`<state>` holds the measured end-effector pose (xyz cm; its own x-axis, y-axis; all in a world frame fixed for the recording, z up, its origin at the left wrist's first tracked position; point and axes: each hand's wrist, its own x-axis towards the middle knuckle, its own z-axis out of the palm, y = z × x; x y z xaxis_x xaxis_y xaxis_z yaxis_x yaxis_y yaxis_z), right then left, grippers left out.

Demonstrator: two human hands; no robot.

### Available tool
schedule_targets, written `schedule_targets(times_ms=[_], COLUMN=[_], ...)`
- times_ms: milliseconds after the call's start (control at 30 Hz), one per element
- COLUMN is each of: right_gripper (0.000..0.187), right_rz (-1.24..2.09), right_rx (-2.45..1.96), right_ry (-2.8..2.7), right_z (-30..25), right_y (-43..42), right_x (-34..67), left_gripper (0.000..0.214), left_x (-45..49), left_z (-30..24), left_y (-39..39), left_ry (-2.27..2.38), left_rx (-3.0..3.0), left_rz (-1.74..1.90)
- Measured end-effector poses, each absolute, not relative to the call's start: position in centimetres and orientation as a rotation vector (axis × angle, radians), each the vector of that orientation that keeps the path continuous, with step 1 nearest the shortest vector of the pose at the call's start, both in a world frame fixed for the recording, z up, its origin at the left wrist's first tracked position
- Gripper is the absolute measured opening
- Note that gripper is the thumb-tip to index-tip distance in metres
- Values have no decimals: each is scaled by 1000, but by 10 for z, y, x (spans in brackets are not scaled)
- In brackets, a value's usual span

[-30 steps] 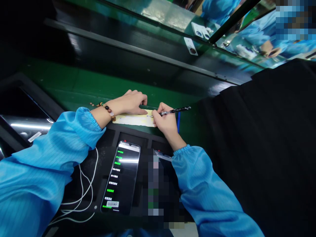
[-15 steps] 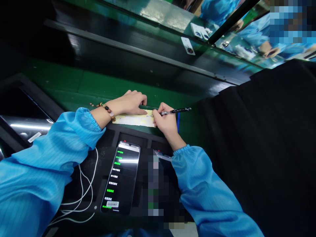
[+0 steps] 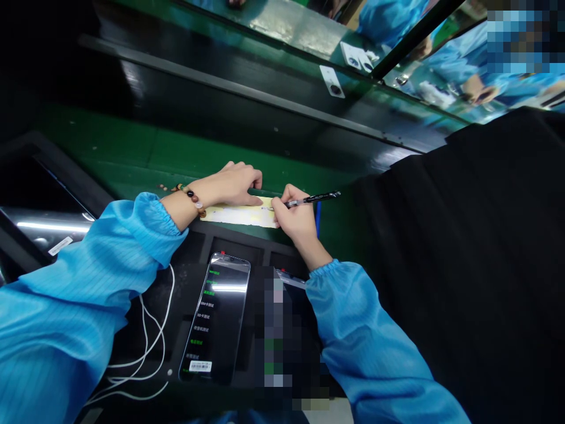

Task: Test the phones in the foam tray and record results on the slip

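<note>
My right hand [image 3: 294,217] is closed around a black pen [image 3: 314,199], its tip down on a pale yellow paper strip [image 3: 238,214] lying on the green bench. My left hand [image 3: 233,184] rests on the strip's upper edge, fingers curled and pressing it flat; a bead bracelet [image 3: 193,197] circles that wrist. Both arms wear blue sleeves. Nearer to me, a smartphone [image 3: 216,317] with a lit screen of green and white text lies in a black foam tray [image 3: 189,277].
White cables [image 3: 150,347] run by the tray's left side. A black cloth [image 3: 468,265] covers the right. A dark tray edge [image 3: 48,176] lies at left. Beyond a black rail, a conveyor [image 3: 282,26] carries small white parts; other people in blue sit at the far right.
The pen tip has shifted slightly along the strip. A small white part on the conveyor has drifted left. The phone's screen text looks dimmer.
</note>
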<state>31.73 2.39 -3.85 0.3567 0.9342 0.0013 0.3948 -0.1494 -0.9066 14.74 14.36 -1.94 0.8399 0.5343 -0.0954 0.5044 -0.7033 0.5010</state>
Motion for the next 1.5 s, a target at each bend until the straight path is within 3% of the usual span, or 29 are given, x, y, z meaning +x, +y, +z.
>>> schedule_targets(times_ms=[400, 600, 700, 833, 967, 1033, 1167, 1333, 1500], right_gripper=[23, 41, 38, 14, 35, 36, 28, 44, 45], right_rz=[749, 775, 557, 44, -71, -99, 205, 664, 633], right_rx=[-1727, -1691, -1753, -1819, -2004, -2000, -1716, -1563, -1563], right_ry=[-1201, -1191, -1269, -1781, -1894, -1879, -1892, -1850, -1764], right_z=[-39, -28, -12, 3, 0, -4, -8, -12, -15], right_y=[23, 21, 6, -32, -59, -60, -40, -15, -16], right_x=[317, 314, 340, 414, 467, 464, 407, 345, 342], left_gripper=[42, 43, 42, 46, 63, 66, 58, 28, 46], left_x=[148, 146, 143, 139, 138, 139, 141, 139, 137], left_z=[-15, -17, -13, 2, 21, 27, 29, 17, 9], left_y=[142, 143, 142, 129, 110, 104, 103, 112, 114], left_ry=[781, 766, 737, 707, 858, 947, 959, 721, 439], left_rx=[2478, 2476, 2515, 2624, 2653, 2611, 2515, 2450, 2252], left_rz=[44, 58, 106, 94, -163, -242, -273, -53, 248])
